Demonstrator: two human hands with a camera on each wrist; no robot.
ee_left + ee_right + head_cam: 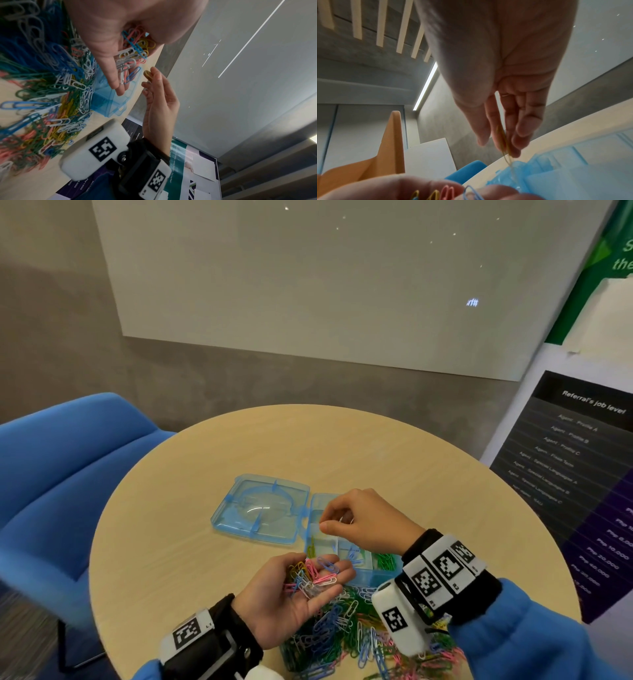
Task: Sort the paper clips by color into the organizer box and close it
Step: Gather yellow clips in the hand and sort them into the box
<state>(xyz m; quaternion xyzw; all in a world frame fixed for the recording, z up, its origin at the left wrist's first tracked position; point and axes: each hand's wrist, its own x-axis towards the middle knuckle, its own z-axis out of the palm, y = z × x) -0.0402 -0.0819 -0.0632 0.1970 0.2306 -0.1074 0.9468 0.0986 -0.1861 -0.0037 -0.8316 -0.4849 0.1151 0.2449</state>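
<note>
A clear blue organizer box (368, 577) lies open on the round table, its lid (260, 508) flat to the left. Its compartments hold yellow clips (311, 549), blue clips (352, 554) and green clips (387, 559). My right hand (323, 525) hovers over the box's far compartments and pinches a yellow paper clip (502, 140) between thumb and fingertips. My left hand (329, 583) is palm up just in front of the box, with a handful of mixed clips (311, 575) lying on it. A big pile of mixed clips (342, 631) covers the table's near edge.
The wooden table (188, 542) has bare room on its left and far sides. A blue chair (68, 474) stands at the left. A printed banner (582, 457) stands close at the right, and a grey wall with a whiteboard lies behind.
</note>
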